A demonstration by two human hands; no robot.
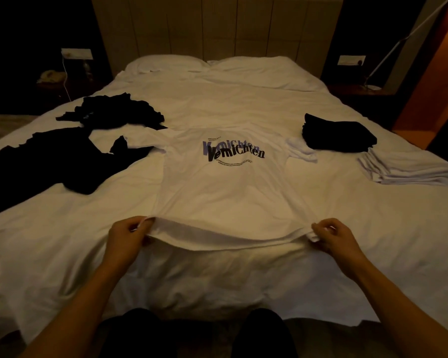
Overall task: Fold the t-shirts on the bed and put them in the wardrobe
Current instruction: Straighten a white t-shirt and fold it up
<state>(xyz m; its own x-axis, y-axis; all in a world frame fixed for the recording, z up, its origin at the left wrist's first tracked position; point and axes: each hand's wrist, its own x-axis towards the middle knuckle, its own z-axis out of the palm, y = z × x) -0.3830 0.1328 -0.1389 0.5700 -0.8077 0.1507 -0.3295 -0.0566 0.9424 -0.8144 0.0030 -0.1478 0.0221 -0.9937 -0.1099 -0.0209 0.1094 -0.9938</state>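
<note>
Left hand (126, 235) curled around the left corner of the hem of the white t-shirt (225, 192), fingers (140, 224) closed together on the cloth, thumb on top. Right hand (332, 235) the same at the right corner of the hem, fingers (321, 229) bent and pinching the bunched edge. Between the two hands, hem lifted a little off the bed (243, 280) and hanging in a soft curve. Beyond the fingers, rest of the white t-shirt spread flat, printed side up, black and blue lettering (234, 151) far from the fingertips, sleeves out to both sides. To the left of the left fingers and farther away, a black t-shirt (62, 161) lying open and unfolded; behind it, a crumpled heap of black clothes (117, 111). To the right of the right fingers and farther away, a folded black stack (339, 135); beside it and nearer, touching it or almost, a folded white stack (409, 167). Far beyond all fingers, two white pillows (212, 65) against the headboard (217, 24). Far left, a bedside table with a telephone (51, 76); far right, a thin floor lamp (388, 55), leaning. Below the wrists, dark trousers (199, 334) at the foot of the bed.
</note>
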